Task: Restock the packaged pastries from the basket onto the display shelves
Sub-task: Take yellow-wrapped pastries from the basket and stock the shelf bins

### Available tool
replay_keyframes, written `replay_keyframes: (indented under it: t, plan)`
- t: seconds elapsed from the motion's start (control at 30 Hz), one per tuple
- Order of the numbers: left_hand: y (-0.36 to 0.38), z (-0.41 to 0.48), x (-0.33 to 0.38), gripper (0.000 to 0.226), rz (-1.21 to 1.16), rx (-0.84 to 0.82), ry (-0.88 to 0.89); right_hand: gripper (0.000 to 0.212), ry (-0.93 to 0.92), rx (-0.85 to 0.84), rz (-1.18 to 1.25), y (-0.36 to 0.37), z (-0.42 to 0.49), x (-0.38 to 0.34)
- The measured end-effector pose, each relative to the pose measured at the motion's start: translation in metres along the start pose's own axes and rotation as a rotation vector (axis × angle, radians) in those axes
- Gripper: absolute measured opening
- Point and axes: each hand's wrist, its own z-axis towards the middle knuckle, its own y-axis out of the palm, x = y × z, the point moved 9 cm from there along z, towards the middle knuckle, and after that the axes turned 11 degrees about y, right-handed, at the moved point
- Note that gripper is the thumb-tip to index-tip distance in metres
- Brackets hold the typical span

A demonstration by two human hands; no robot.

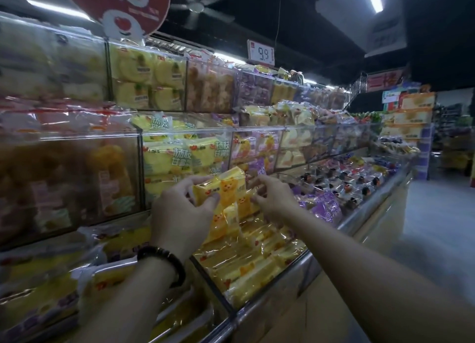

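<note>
The yellow cellophane-wrapped pastry pack [230, 186] is pinched between the left hand [180, 211] and the right hand [273, 196]. It is best laid flat, label outward, in the matching lower shelf compartment [308, 256].

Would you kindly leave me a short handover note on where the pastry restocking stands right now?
Left hand: grips the yellow pastry pack at its left end.
Right hand: pinches the pack's right edge.
Pack: held above the lower bin, which holds matching yellow packs.
Done: that bin looks well filled.
Left: set this pack in. The basket is out of view, so remaining stock is unknown.
</note>
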Motion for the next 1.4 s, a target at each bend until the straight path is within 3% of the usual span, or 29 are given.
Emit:
replay_keyframes:
  t: [0.17,0.27,0.37,0.47,0.53,0.63,0.73,0.83,0.93,1.17,1.27,1.33,1.4]
  plan:
    - [-0.001,-0.001,-0.002,0.027,0.034,0.014,0.009,0.024,-0.017,-0.073,-0.076,0.016,0.002,-0.002]
    - [-0.002,-0.001,0.0,0.028,0.048,0.02,0.007,0.05,-0.019,-0.158,-0.16,0.021,-0.003,0.002]
    - [0.001,-0.004,0.004,0.029,0.075,0.0,0.026,0.059,-0.175,-0.019,0.041,-0.008,-0.016,-0.017]
    - [0.004,-0.007,0.009,0.03,0.118,-0.029,0.047,0.056,-0.282,-0.18,0.383,-0.032,-0.037,-0.043]
    - [0.006,-0.008,0.013,0.032,0.15,-0.041,0.061,0.056,-0.401,-0.271,0.195,-0.034,-0.054,-0.065]
    - [0.011,-0.01,0.013,0.039,0.148,-0.064,0.075,0.034,-0.517,-0.162,-0.19,-0.031,-0.062,-0.073]
    - [0.014,-0.012,0.007,0.055,0.16,-0.068,0.06,0.02,-0.399,-0.084,-0.126,-0.047,-0.054,-0.063]
    - [0.01,-0.011,0.005,0.042,0.252,-0.038,0.03,0.021,-0.165,0.009,-0.176,-0.061,-0.037,-0.031]
    - [0.012,-0.012,-0.001,0.031,0.33,-0.099,-0.008,0.025,-0.06,0.004,-0.254,-0.05,-0.033,-0.013]
    - [0.016,-0.013,-0.01,0.031,0.577,-0.231,-0.046,0.038,-0.119,-0.144,-0.325,0.005,-0.039,-0.024]
    - [0.019,-0.014,-0.008,0.032,0.615,-0.257,-0.054,0.06,-0.146,-0.184,-0.355,0.008,-0.039,-0.024]
    - [0.02,-0.015,-0.008,0.034,0.6,-0.271,-0.073,0.074,-0.134,-0.175,-0.365,-0.001,-0.041,-0.022]
    - [0.021,-0.015,-0.009,0.036,0.568,-0.278,-0.09,0.073,-0.104,-0.089,-0.358,-0.019,-0.041,-0.018]
